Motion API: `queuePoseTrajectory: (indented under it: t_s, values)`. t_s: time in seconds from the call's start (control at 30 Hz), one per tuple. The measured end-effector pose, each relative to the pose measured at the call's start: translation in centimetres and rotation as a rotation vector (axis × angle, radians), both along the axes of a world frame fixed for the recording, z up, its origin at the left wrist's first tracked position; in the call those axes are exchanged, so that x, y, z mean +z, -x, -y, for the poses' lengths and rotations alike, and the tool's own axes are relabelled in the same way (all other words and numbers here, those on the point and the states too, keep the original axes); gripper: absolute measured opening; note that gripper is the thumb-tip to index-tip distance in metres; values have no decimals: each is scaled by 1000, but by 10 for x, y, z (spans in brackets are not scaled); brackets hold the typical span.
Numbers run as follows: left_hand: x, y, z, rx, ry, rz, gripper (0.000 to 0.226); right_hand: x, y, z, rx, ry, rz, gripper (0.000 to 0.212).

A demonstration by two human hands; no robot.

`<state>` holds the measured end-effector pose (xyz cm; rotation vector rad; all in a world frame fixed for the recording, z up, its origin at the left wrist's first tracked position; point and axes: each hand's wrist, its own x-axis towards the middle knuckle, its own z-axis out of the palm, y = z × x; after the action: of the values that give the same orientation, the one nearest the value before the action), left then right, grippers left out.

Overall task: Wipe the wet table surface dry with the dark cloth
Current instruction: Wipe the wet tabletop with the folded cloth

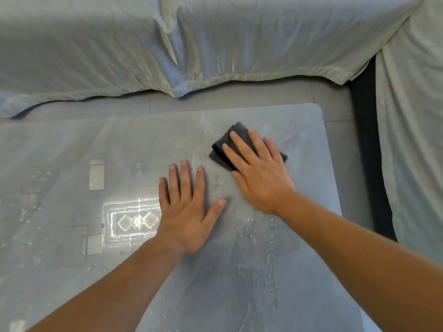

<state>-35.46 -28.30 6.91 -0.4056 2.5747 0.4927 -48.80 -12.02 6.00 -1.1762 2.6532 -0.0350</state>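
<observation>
- In the head view, our right hand lies flat with straight, spread fingers, pressing the folded dark grey cloth onto the smooth grey table top near its far right corner.
- Our left hand rests just beside it, palm down on the bare table, fingers straight, holding nothing.
- Clear water droplets bead on the near part of the table.
- A sofa draped in pale grey-blue fabric stands beyond the table.
</observation>
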Motion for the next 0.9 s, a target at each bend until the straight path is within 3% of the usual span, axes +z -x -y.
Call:
queuePoseTrajectory:
  t_s: [0.07,0.2,0.27,0.37,0.43,0.53,0.6,0.67,0.8,0.9]
  values:
    - [1,1,0,-3,1,3,95,-2,28,-14,-79,-6,-20,60]
    - [2,0,0,-24,-2,17,91,2,72,-24,-591,45,19,59]
    - [3,0,0,-25,-6,22,92,1,41,-24,-578,44,-25,59]
    - [3,1,0,-20,-4,35,93,7,-23,-47,-268,23,24,58]
    - [3,1,0,-21,5,38,93,9,-13,-67,-182,4,49,56]
    - [2,1,-1,-24,10,36,93,6,35,-60,-537,14,26,56]
    - [2,1,-1,-27,15,35,91,3,38,-43,-661,43,22,57]
    - [4,0,0,-26,9,41,90,2,4,-37,-534,55,1,57]
    - [5,2,0,-23,3,34,85,6,-55,-68,-7,-12,24,57]
    - [4,1,0,-25,9,17,82,1,-15,-56,-85,23,-4,56]
